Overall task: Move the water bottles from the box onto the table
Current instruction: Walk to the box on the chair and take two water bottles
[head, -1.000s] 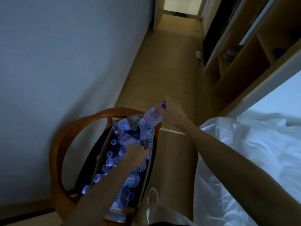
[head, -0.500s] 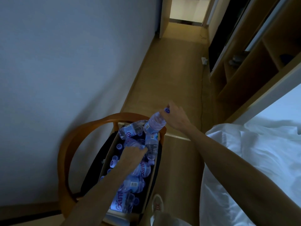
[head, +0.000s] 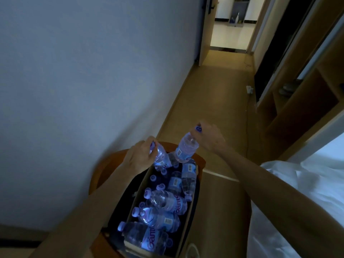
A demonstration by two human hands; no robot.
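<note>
A cardboard box (head: 140, 190) full of several clear water bottles with purple caps sits on a round wooden chair (head: 104, 166). My left hand (head: 138, 157) grips the neck of one bottle (head: 161, 158) lifted above the box's far end. My right hand (head: 209, 137) holds a second bottle (head: 184, 150) by its purple cap; it hangs tilted over the box's far right corner. Loose bottles (head: 163, 202) lie on their sides in the box below. No table shows in this view.
A pale wall runs along the left. A wooden floor corridor (head: 214, 101) leads ahead to an open doorway. Wooden shelving (head: 305, 101) lines the right side. A bed with white sheets (head: 301, 202) is at lower right.
My left hand has risen out of the box holding a bottle by the neck. My right hand has kept its bottle raised. The view has tilted up toward the corridor.
</note>
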